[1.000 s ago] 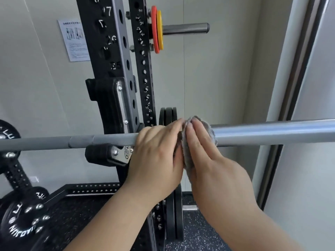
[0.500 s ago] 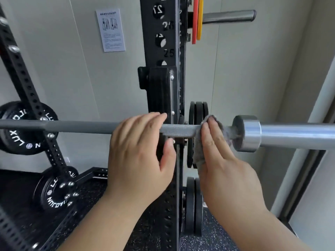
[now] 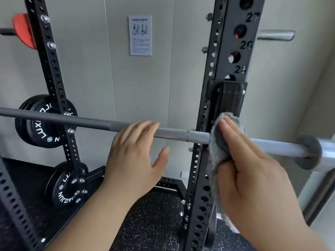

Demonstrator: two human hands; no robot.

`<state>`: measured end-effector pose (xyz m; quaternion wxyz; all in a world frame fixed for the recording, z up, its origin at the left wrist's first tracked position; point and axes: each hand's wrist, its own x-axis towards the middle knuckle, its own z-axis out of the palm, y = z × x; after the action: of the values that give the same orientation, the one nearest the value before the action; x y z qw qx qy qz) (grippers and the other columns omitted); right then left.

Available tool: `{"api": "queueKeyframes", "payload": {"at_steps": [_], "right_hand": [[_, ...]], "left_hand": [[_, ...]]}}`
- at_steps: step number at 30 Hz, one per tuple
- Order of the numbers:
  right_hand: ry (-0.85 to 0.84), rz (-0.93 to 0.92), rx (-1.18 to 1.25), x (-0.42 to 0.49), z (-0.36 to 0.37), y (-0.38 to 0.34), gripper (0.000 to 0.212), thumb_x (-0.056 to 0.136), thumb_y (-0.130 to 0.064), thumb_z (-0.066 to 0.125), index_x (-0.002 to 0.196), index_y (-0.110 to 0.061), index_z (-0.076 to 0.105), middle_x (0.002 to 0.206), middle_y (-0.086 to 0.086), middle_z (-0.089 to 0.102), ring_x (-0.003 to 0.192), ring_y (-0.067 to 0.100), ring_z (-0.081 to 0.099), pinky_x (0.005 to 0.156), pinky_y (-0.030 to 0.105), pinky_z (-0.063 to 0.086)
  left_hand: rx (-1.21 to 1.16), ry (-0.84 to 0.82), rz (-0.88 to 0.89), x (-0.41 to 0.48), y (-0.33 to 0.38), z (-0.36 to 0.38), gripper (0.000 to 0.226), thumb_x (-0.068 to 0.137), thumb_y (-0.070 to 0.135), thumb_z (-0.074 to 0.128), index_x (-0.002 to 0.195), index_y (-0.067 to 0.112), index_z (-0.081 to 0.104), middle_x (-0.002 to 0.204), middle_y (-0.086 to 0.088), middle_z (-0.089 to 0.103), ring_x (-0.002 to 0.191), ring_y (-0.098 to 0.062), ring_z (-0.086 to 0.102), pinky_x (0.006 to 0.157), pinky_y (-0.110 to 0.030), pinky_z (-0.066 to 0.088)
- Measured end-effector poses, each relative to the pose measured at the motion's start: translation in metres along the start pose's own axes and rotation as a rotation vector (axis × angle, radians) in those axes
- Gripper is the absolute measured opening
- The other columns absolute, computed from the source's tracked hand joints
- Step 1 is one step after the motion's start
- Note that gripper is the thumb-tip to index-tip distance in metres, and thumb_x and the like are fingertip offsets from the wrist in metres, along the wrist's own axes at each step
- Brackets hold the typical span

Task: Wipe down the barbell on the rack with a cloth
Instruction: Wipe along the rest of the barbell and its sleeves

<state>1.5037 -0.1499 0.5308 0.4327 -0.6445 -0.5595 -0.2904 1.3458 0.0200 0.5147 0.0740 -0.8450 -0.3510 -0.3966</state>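
The right hand (image 3: 252,174) lies over the grey cloth (image 3: 217,144) with its fingers straight and together, pressing the cloth onto the barbell (image 3: 72,121). The thumb is hidden, so I cannot tell whether it closes underneath. The cloth bunches round the shaft just in front of the right rack upright (image 3: 226,51) and trails down below the palm.

To the left, the left hand (image 3: 134,160) is open. Its fingers are loosely extended across the shaft, and its thumb is spread out beneath the bar, not closed round it. A short stretch of bare shaft shows between the two hands.

The barbell runs across the whole view, from the left edge, past both hands, to its dark collar (image 3: 308,154) and shiny sleeve (image 3: 329,158) at the right. The black hook block (image 3: 226,95) sits on the upright directly above the cloth. Where the bar seats on the rack is covered by cloth and hand.

Farther out on the left, a second perforated upright (image 3: 54,78) carries two black weight plates behind the bar — one higher (image 3: 36,124), one lower (image 3: 61,185) — and a red plate (image 3: 23,29) near the top. A steel peg (image 3: 275,35) sticks out to the right of the near upright. A printed notice (image 3: 140,35) hangs on the far wall, and the speckled rubber floor (image 3: 154,223) lies below.
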Motion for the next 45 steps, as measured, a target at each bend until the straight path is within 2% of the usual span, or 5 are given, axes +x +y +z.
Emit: {"api": "queueKeyframes", "payload": {"at_steps": [7, 17, 24, 31, 45], "right_hand": [[-0.28, 0.219, -0.315, 0.005, 0.079, -0.035, 0.071, 0.098, -0.029, 0.032, 0.167, -0.021, 0.014, 0.169, -0.017, -0.006, 0.092, 0.03, 0.074, 0.059, 0.034, 0.05], [-0.232, 0.097, -0.254, 0.028, 0.191, -0.106, 0.08, 0.089, -0.007, 0.062, 0.162, -0.012, 0.031, 0.168, -0.002, 0.029, 0.06, 0.028, 0.065, 0.047, 0.033, 0.047], [-0.452, -0.009, -0.098, 0.039, 0.252, -0.184, 0.092, 0.093, -0.01, 0.052, 0.166, -0.037, 0.004, 0.167, -0.032, -0.019, 0.087, 0.026, 0.073, 0.068, 0.038, 0.06], [-0.203, -0.039, -0.001, 0.02, 0.248, -0.21, 0.064, 0.091, -0.031, 0.036, 0.152, -0.024, 0.053, 0.162, -0.013, 0.043, 0.09, 0.028, 0.077, 0.058, 0.042, 0.063], [-0.399, 0.096, -0.219, 0.061, 0.267, -0.208, 0.068, 0.095, -0.014, 0.05, 0.157, -0.019, 0.025, 0.168, -0.009, 0.016, 0.074, 0.029, 0.064, 0.054, 0.032, 0.037]], "left_hand": [[0.033, -0.029, -0.023, -0.013, -0.085, -0.02, 0.064, 0.096, 0.054, 0.045, 0.15, 0.019, 0.051, 0.154, 0.003, 0.048, 0.143, -0.019, 0.041, 0.121, -0.042, 0.031], [0.09, -0.116, 0.002, -0.019, -0.199, -0.036, 0.07, 0.098, 0.056, 0.039, 0.158, 0.02, 0.038, 0.168, 0.004, 0.027, 0.152, -0.019, 0.029, 0.126, -0.041, 0.02], [-0.012, -0.15, 0.042, -0.031, -0.228, -0.046, 0.066, 0.096, 0.05, 0.052, 0.154, 0.02, 0.043, 0.165, 0.003, 0.034, 0.151, -0.019, 0.033, 0.123, -0.042, 0.03], [-0.013, -0.205, 0.069, -0.035, -0.262, -0.07, 0.058, 0.099, 0.049, 0.048, 0.15, 0.023, 0.047, 0.15, 0.009, 0.052, 0.14, -0.013, 0.044, 0.114, -0.037, 0.039], [0.053, -0.149, 0.034, -0.022, -0.265, -0.076, 0.059, 0.097, 0.05, 0.043, 0.148, 0.022, 0.05, 0.152, 0.007, 0.05, 0.14, -0.015, 0.043, 0.115, -0.041, 0.041]]}}
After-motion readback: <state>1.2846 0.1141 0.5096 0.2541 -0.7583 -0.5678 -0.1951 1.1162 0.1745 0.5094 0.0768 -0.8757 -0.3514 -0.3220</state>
